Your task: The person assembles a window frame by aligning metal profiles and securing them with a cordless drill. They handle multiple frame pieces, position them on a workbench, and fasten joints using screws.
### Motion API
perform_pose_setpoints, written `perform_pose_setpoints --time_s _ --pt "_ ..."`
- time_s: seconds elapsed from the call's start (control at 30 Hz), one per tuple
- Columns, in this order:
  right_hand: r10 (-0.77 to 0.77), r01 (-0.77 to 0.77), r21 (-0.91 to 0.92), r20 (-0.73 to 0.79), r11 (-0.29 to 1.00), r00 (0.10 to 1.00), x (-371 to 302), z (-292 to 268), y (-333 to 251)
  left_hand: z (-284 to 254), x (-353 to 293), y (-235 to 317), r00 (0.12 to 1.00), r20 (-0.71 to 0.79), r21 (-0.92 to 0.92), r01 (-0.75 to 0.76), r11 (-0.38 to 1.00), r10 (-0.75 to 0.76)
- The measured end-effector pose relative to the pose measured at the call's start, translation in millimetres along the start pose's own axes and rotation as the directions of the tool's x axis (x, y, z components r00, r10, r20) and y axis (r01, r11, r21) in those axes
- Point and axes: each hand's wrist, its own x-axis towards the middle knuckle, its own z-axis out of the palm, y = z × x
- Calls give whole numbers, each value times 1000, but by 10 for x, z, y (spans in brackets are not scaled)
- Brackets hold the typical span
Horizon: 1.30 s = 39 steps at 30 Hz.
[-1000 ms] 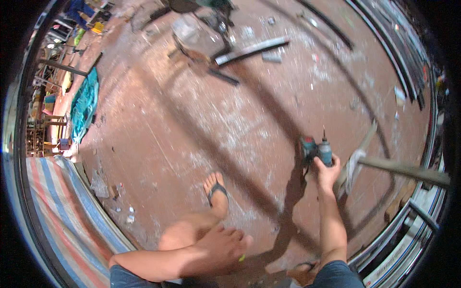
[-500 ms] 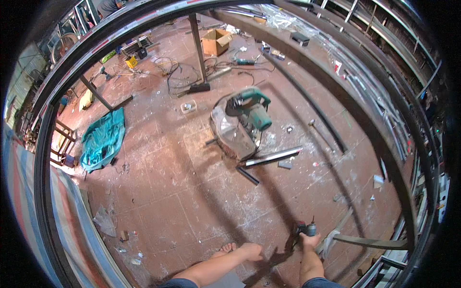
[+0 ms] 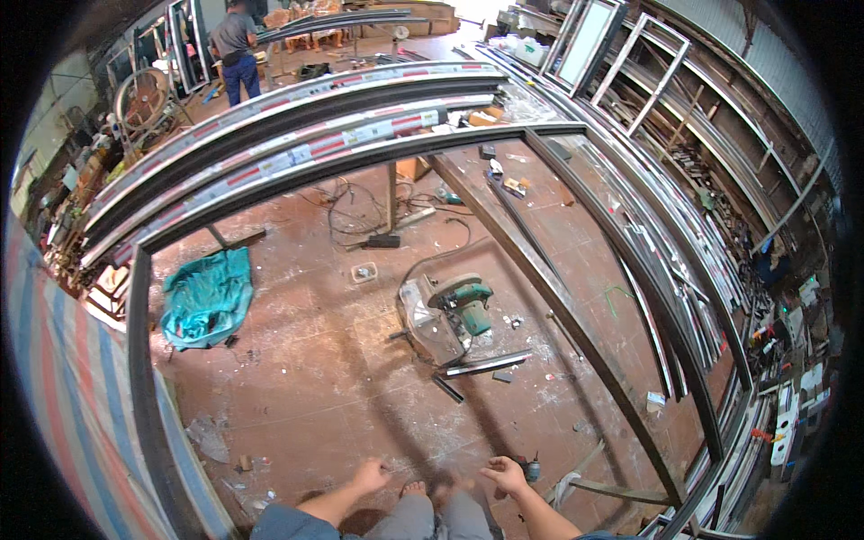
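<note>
From left, a dark rectangular metal frame (image 3: pixel 141 360) shows 2 far corners already meeting; whether fastening remains cannot be told. Within its outline lies a crumpled teal plastic sheet (image 3: pixel 209 301). The left hand (image 3: pixel 370 473) curls loosely, a green-and-grey power saw (image 3: pixel 474 317) beyond. The right hand (image 3: pixel 504 474) bunches its fingers beside a partly hidden teal-and-black drill (image 3: pixel 533 470), apparently idle; whether either hand grips anything is unclear.

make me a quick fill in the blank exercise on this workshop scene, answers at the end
1. The hand nearest the drill is the person's ____ one.
2. In the picture, the crumpled teal sheet lies to the ____ of the saw.
3. The large covering along the picture's left edge is patterned with red, blue and pale ____.

Missing words: right; left; stripes.
</note>
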Motion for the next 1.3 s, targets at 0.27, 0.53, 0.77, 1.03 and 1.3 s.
perform_pose_setpoints --time_s 0.27,0.53,0.77,1.03,1.3 --pt "271 -244 -146 208 959 940 -414 -817 -467 -2521 507 422 862 -507 146 64 987 19" --pt "119 -103 -94 176 990 977 1189 -1267 -1938 -4822 1388 1288 755 -648 200 40 979 102" --pt "-326 347 195 -130 917 936 2833 -1092 -4734 -6599 1893 1253 613 -775 290 122 949 158" --pt "-276 293 299 -99 908 956 2587 -12 -5733 -8618 2686 349 561 -807 412 310 857 185" --pt "-29 32 -42 81 999 996 2067 627 -5254 -9294 3710 -449 800 -493 522 -43 852 343"
